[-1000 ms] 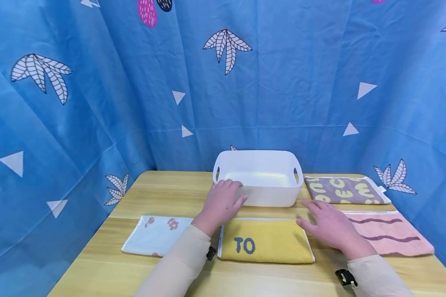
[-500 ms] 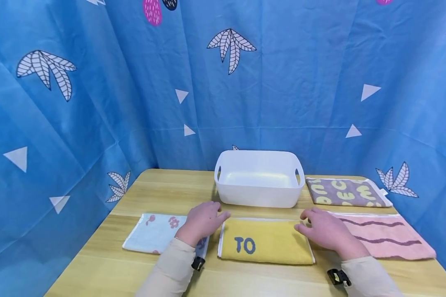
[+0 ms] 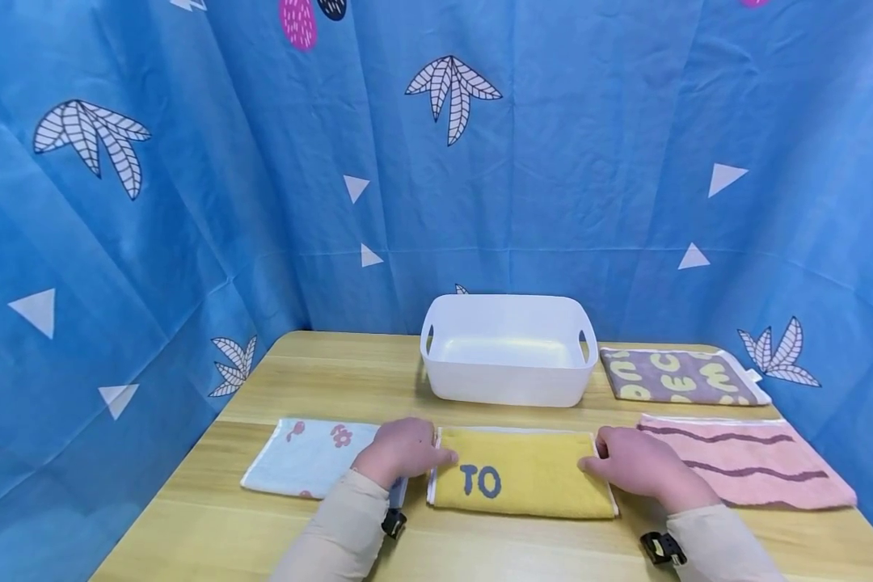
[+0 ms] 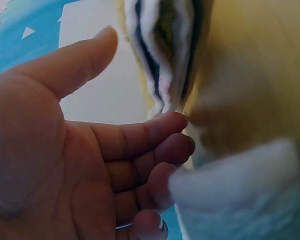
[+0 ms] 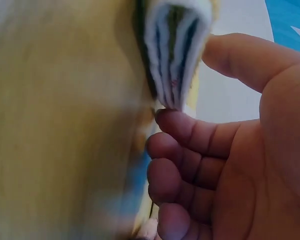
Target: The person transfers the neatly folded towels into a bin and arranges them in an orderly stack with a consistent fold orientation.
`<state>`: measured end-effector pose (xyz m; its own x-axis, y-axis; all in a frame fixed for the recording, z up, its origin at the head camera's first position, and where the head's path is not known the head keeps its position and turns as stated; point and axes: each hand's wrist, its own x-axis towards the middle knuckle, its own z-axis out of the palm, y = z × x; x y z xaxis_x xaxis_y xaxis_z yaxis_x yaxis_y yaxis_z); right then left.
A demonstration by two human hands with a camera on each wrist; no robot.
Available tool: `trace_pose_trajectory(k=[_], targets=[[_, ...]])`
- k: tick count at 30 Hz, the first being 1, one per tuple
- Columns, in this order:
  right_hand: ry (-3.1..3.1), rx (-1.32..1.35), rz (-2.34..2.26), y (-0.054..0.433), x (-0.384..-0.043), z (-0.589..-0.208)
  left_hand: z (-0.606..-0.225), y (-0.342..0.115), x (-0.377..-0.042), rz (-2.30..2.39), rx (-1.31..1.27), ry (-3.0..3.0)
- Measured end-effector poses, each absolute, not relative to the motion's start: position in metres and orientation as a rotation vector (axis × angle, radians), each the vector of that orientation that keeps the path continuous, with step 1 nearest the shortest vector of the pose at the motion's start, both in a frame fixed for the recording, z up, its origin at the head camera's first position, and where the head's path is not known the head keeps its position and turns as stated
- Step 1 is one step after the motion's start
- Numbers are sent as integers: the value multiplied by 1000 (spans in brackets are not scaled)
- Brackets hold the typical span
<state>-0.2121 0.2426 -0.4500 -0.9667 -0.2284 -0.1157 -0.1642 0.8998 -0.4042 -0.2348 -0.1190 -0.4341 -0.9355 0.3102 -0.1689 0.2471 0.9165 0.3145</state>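
Note:
A folded yellow towel (image 3: 527, 477) with "TO" in dark letters lies on the table between both hands. My left hand (image 3: 403, 449) is at its left end, thumb over the upper face and fingertips right at the far corner; in the left wrist view the thumb (image 4: 90, 57) stands off the towel. At the right end is my right hand (image 3: 636, 461), its thumb tip at the upper face and its index fingertip by the folded edge (image 5: 175, 65). The fingers of both hands are loosely bent. A white towel (image 3: 313, 457) with pink flowers lies partly hidden under the left hand and forearm.
Behind the yellow towel stands a white plastic basket (image 3: 509, 384) with handle holes. On the right lie a folded pink towel (image 3: 764, 477) with wavy stripes and, farther back, a purple-grey towel (image 3: 676, 377) with yellow letters. A blue patterned curtain (image 3: 553, 162) surrounds the table.
My left hand has come back from the basket's front, leftward and down to the yellow towel's left end. My right hand has lowered to its right end. The towels and basket stay put.

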Motion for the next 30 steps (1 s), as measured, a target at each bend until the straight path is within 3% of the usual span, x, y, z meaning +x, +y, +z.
trace_pose_trajectory(k=[30], targets=[[2878,-376,-405,228,-205,-444,-434,-109,-225,340,417,2817]])
